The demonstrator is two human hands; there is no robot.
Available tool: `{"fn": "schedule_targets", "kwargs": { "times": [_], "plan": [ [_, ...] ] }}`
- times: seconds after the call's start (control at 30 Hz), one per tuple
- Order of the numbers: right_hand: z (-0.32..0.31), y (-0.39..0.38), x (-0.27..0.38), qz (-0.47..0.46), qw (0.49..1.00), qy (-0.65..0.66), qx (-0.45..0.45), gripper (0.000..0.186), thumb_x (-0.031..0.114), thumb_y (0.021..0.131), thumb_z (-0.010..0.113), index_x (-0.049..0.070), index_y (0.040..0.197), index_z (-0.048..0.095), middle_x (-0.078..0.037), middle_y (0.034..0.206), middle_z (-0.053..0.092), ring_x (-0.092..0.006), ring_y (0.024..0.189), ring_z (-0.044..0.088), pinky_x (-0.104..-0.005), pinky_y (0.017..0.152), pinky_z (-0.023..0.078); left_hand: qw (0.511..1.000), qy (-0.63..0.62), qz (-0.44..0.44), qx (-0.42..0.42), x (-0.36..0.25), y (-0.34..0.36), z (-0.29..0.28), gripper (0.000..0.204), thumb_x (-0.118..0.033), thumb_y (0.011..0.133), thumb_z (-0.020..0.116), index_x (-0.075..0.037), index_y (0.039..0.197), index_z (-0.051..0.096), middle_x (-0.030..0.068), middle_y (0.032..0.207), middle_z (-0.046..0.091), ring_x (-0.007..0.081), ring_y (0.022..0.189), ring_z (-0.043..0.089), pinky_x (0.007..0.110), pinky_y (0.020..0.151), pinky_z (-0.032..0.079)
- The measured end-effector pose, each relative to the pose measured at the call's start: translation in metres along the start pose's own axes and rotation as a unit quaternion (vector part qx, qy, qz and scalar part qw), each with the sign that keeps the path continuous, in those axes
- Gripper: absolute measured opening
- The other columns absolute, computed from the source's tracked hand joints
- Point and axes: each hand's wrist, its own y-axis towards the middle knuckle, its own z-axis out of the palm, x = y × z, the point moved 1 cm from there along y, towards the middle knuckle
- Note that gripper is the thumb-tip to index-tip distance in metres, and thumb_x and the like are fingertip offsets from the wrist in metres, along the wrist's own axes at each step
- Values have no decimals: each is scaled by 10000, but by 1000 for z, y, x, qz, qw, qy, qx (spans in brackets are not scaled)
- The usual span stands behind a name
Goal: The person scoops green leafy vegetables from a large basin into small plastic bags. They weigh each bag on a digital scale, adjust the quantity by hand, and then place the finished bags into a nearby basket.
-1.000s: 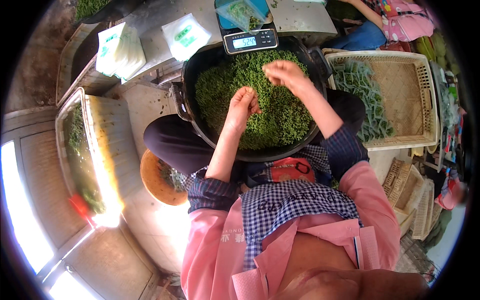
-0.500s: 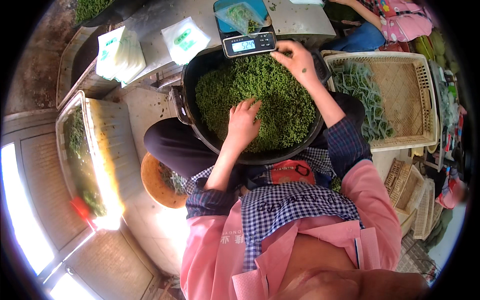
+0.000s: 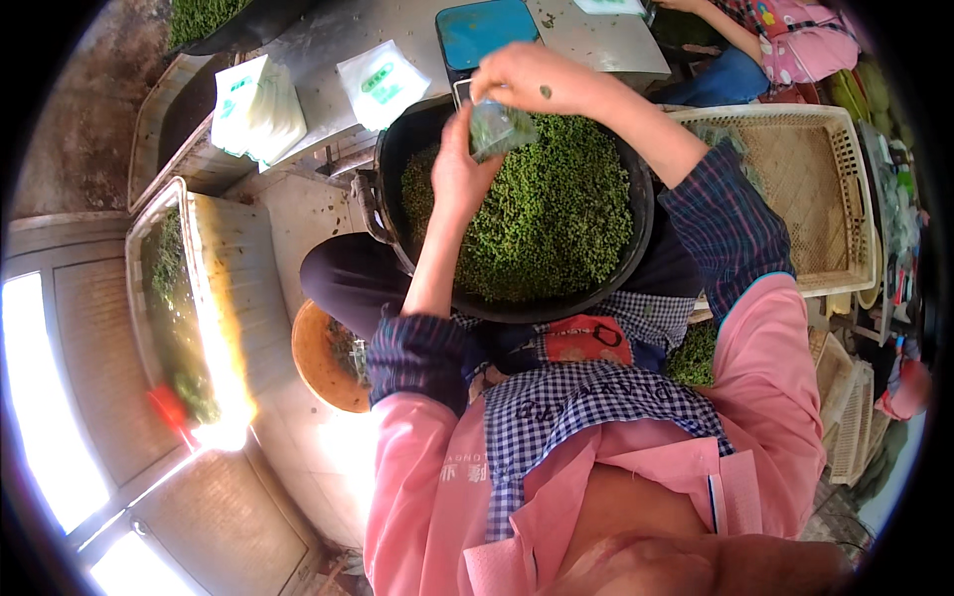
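Bag [image 3: 502,131] has left the scale [image 3: 487,36], top seemingly behind right hand [image 3: 525,75].

Small produce-packing workroom, simple and hand-run; whether attached to a home, can't tell. Evidence: metal surface [image 3: 606,48] with a blue-panned scale [image 3: 487,35] at its near edge; thick stack of printed plastic bags [image 3: 256,107] at the near left corner, more loose bags [image 3: 383,81] along that edge. Big black tub [image 3: 532,314] of green beady produce [image 3: 556,219] below the near edge. Clear bag [image 3: 500,129] with greens in the hands [image 3: 460,179]. Right of the surface: cream crate [image 3: 810,189] with packets along its left side, empty crates [image 3: 847,407] stacked behind. Co-worker [image 3: 800,45] seated beyond the right edge. Tiled floor [image 3: 298,214].
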Motion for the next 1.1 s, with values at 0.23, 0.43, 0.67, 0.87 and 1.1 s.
{"fn": "schedule_targets", "kwargs": {
  "times": [0.23, 0.43, 0.67, 0.87, 1.1],
  "plan": [
    [-16, -86, 46, 14, 994, 1, 108, 320, 284, 829, 640, 57, 1054, 634, -87, 1040, 630, -303, 842, 630, -395, 739, 515, 941, -312, -97, 89, 19, -33, 39, 617, -67, 753, 753, -53, 1307, 479, 109, 1161, 604, 175, 1024, 594, 303, 860, 491],
    [-7, -124, 43, 78, 983, -2, 167, 473, 375, 783, 671, 48, 1118, 601, -93, 1114, 619, -318, 887, 631, -398, 733, 515, 935, -325, -58, 129, -23, -43, 56, 702, -1, 711, 750, -60, 1337, 436, 76, 1217, 544, 172, 1074, 550, 299, 904, 479],
    [11, -167, 31, 84, 989, 85, 83, 344, 345, 812, 638, 38, 848, 488, -111, 836, 568, -329, 720, 611, -423, 572, 477, 966, -168, -1, 196, -38, -47, 77, 626, -25, 740, 733, -22, 1310, 473, 120, 1224, 559, 203, 1096, 550, 334, 932, 450],
    [-11, -236, 24, 141, 952, -39, -268, 400, 364, 740, 709, 84, 998, 587, -45, 865, 609, -229, 882, 607, -407, 783, 455, 922, -253, -29, 292, -68, -31, 100, 590, -16, 790, 693, 4, 1325, 445, 125, 1214, 561, 178, 1041, 562, 309, 874, 477],
    [-3, -406, -82, 500, 777, -46, -380, 115, 255, 829, 635, 142, 840, 654, -61, 821, 653, -251, 730, 638, -354, 672, 511, 933, -122, -45, 337, -78, -28, 107, 769, -17, 781, 702, -25, 1429, 288, 138, 1319, 483, 161, 912, 578, 260, 684, 514]
  ]
}}
